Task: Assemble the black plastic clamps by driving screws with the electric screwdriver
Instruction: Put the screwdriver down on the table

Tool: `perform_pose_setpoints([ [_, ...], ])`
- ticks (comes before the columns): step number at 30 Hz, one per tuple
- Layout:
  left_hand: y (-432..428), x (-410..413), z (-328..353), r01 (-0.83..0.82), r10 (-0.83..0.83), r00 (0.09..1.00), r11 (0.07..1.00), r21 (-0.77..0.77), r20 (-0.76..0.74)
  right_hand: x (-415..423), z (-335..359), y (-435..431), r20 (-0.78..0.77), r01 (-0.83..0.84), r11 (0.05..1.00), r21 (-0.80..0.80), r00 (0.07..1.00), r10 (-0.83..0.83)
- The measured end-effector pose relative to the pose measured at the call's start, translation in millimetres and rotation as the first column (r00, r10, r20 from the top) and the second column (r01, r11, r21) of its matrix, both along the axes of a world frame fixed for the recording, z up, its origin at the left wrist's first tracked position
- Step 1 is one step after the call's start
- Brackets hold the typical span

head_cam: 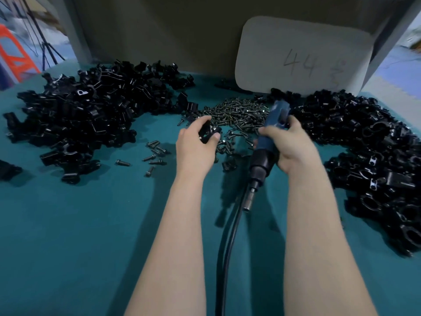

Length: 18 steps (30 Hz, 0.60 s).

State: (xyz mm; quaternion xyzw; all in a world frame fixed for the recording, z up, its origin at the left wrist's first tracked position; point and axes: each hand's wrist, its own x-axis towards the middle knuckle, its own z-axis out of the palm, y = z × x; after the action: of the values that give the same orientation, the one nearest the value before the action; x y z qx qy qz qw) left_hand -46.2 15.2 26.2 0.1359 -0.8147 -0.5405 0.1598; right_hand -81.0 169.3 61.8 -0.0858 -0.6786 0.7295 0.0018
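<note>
While the teal bench (91, 224) is carrying black clamp heaps (79, 115) at its left and right edges and a screw pile (237, 112) mid-back, the right hand (293, 147) is clamping its fingers round the electric screwdriver (268, 142) and the left hand (196, 149) is pinching one clamp (208, 131) near centre.

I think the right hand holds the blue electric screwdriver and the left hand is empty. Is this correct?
Not quite. The head view shows the left hand holding a black plastic clamp; the right hand does hold the blue electric screwdriver.
</note>
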Motion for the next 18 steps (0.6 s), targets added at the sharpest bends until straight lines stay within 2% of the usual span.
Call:
perform_pose_setpoints([
  [3, 3, 1, 0, -0.001, 0.001, 1.000, 0.999, -0.039, 0.001, -7, -19, -3, -0.077, 0.034, 0.972, 0.231, 0.997, -0.017],
  [6, 7, 3, 0, 0.023, -0.025, 0.999, 0.998, -0.059, -0.027, -9, -28, -7, -0.047, 0.056, 0.871, 0.489, 0.998, -0.038],
  [11, 17, 0, 3, 0.083, -0.084, 0.996, 0.997, -0.004, -0.030, -5, -31, -18, 0.023, 0.047, 0.681, 0.731, 0.995, -0.094],
  [13, 22, -1, 5, 0.087, -0.087, 0.995, 0.996, 0.000, -0.047, -5, -29, -20, 0.050, 0.021, 0.646, 0.763, 0.995, -0.091],
  [15, 32, -1, 9, 0.109, -0.109, 0.989, 0.994, -0.003, -0.101, -4, -25, -16, 0.032, 0.032, 0.668, 0.744, 0.996, -0.085],
  [16, 38, -1, 12, 0.129, -0.129, 0.984, 0.992, -0.012, -0.125, -3, -22, -11, -0.013, 0.083, 0.714, 0.695, 0.995, -0.103],
  [18, 54, -2, 20, 0.178, -0.187, 0.971, 0.981, -0.072, -0.147, 2, -14, 4, -0.095, 0.200, 0.856, 0.476, 0.980, -0.176],
])
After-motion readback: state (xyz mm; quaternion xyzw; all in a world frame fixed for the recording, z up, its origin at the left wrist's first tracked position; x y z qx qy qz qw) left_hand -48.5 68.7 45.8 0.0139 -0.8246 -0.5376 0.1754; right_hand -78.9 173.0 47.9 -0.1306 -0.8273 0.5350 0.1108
